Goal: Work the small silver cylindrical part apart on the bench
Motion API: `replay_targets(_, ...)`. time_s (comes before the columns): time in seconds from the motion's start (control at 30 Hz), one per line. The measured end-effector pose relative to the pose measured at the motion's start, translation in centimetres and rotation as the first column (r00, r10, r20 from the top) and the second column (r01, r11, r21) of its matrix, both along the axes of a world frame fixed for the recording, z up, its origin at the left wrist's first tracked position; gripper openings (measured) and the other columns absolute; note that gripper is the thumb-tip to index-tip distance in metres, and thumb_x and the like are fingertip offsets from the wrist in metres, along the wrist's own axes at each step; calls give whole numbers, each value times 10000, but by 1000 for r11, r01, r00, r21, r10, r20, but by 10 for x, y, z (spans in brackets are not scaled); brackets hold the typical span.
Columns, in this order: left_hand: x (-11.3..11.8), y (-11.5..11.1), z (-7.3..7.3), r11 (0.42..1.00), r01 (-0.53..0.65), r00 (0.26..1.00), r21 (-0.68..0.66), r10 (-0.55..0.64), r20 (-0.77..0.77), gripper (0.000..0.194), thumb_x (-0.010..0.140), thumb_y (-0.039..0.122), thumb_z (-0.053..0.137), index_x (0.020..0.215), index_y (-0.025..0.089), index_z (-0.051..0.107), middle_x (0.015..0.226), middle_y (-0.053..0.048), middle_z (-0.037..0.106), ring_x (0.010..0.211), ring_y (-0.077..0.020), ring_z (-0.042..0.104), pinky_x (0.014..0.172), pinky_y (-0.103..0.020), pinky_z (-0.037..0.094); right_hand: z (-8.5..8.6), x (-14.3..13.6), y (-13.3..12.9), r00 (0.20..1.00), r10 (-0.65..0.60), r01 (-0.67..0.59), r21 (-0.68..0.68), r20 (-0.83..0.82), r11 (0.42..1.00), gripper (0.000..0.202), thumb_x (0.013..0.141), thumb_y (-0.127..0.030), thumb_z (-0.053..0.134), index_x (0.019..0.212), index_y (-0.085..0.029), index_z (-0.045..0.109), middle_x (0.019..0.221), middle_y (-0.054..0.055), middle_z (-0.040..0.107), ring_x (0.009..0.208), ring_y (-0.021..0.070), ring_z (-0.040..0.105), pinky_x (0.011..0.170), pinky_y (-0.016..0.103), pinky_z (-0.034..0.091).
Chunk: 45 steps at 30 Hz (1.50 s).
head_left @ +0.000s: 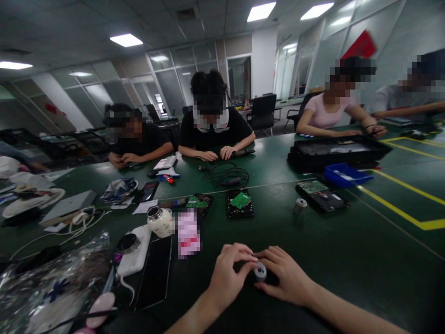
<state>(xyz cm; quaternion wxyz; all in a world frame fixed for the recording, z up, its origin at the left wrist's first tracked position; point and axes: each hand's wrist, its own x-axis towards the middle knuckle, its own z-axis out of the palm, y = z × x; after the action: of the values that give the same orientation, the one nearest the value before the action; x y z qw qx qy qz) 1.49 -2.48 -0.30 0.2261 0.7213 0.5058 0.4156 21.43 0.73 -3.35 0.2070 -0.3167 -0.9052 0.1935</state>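
A small silver cylindrical motor (260, 272) with a round grey end stands on the green table near its front edge. My right hand (285, 274) curls around it, thumb in front and fingers behind. From the other side, my left hand (232, 269) has thumb and fingers pinched together at the motor's upper edge; whatever lies between those fingertips is too small to tell. Farther off to the right stands a similar silver cylinder (300, 207), touched by neither hand.
Two opened hard drives with green boards (240, 201) lie ahead, and a pink note (188, 233) is nearer. At left are a cream bottle (160, 221), a dark tablet (153, 271) and plastic bags (69, 278). A blue tray (346, 175) sits right. Several people work opposite.
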Motion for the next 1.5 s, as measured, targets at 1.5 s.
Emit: replay_targets(1.5,-33,32,-32,980,-154,986,-122,146,-76,246,762,126,750,953,247,654,968,-6,722,994,-240,633,904,-391,432,-1,0,0,1000,-13,13,-19,5,1000,314,810,-439,659,1020,-206,668,1165,84,653,994,272,578,912,439,414)
